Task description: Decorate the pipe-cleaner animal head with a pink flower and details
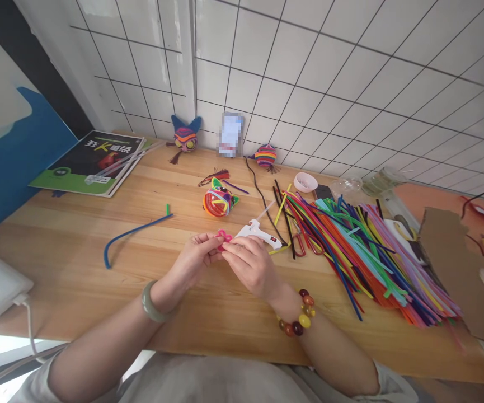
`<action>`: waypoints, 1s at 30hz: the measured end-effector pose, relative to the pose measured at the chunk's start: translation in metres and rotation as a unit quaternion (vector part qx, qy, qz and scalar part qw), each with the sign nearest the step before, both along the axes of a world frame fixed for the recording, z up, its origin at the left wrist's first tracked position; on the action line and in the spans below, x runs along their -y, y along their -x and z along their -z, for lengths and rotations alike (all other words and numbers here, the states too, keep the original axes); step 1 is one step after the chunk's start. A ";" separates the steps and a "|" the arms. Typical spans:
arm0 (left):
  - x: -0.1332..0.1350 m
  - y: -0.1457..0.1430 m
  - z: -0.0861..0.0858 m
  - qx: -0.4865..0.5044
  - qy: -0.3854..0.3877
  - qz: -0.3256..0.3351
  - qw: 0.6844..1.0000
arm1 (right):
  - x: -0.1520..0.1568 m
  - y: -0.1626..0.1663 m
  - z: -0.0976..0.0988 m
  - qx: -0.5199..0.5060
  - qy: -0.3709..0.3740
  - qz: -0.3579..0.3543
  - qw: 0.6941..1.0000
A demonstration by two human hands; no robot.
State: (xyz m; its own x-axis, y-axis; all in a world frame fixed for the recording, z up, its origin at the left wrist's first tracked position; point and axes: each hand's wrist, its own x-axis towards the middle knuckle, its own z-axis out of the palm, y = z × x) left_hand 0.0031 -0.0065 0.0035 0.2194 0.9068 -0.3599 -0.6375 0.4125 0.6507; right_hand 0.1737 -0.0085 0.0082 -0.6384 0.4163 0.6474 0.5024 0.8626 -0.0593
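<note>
Between my two hands is a small pink pipe cleaner (224,235) bent into loops. My left hand (203,250) pinches it from the left, wrist ringed by a pale green bangle. From the right, the fingers of my right hand (252,266) close on the same piece. Just beyond my right hand lies a white hot glue gun (258,234), its nozzle pointing away to the upper right. A round, colourful animal head (220,202) with green-edged ears rests on the table behind my hands.
A big heap of coloured pipe cleaners (355,252) spreads across the right. Blue pipe cleaner (136,228) lies at left, near a book (99,159). Against the wall stand a blue-eared head (185,137), a phone (230,134) and a striped ball (266,156). Cardboard (455,263) lies far right.
</note>
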 end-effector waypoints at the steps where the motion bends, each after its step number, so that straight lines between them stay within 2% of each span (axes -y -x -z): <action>1: 0.000 0.000 0.001 0.001 0.003 -0.001 1.000 | 0.000 0.000 0.000 0.004 0.003 -0.002 1.000; 6: -0.002 0.000 0.004 0.006 0.013 0.005 1.000 | -0.003 0.000 -0.001 0.009 0.015 -0.010 1.000; 16: -0.003 0.002 -0.001 0.043 0.033 0.028 0.998 | -0.009 -0.005 -0.005 -0.060 0.048 -0.018 0.997; 24: -0.004 0.003 0.001 0.005 0.025 0.044 0.999 | -0.006 -0.003 -0.004 -0.050 0.062 -0.029 0.996; 30: -0.005 0.004 -0.001 -0.022 0.012 0.042 0.999 | -0.004 -0.003 -0.008 -0.079 0.076 -0.029 0.994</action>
